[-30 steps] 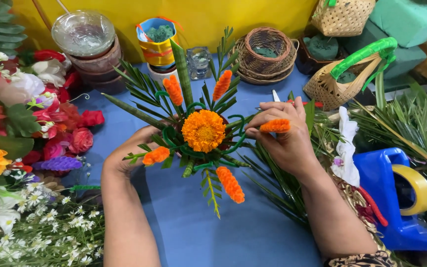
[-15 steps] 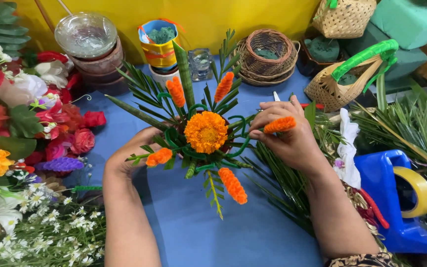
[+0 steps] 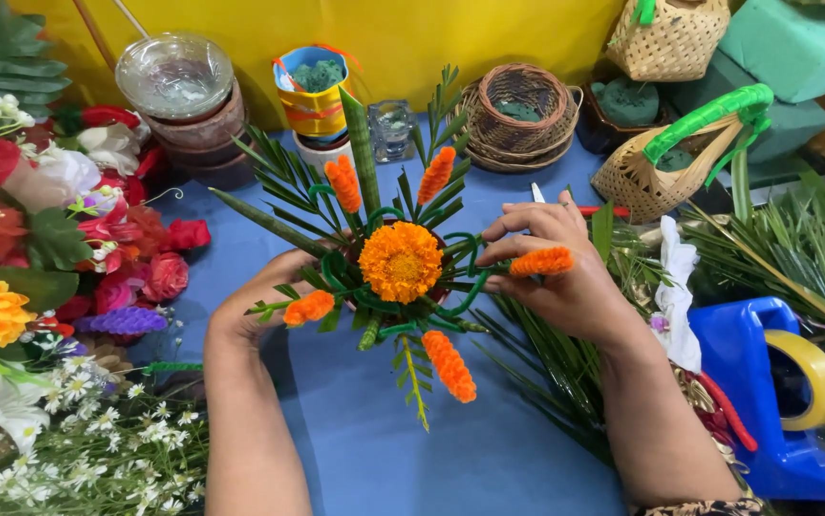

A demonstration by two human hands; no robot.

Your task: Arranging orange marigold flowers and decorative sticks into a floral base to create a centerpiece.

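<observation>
Right now my right hand [image 3: 565, 277] pinches a small orange flower spike [image 3: 541, 261] between thumb and fingertips, just beside the flower arrangement [image 3: 400, 277] on the blue table [image 3: 355, 449], while my left hand [image 3: 264, 301] cups its other side, fingers curled in under the leaves (whether they grip there I cannot tell). Behind it, a yellow cup [image 3: 314, 96] and a round woven basket [image 3: 519, 115] each hold green foam, and a glass bowl [image 3: 175, 76] tops some stacked brown pots [image 3: 200, 134].

Blue table [image 3: 374, 449], flower arrangement [image 3: 400, 263], woven baskets [image 3: 517, 115], stacked bowls [image 3: 188, 110], loose flowers [image 3: 68, 248], tape dispenser [image 3: 775, 392]
</observation>
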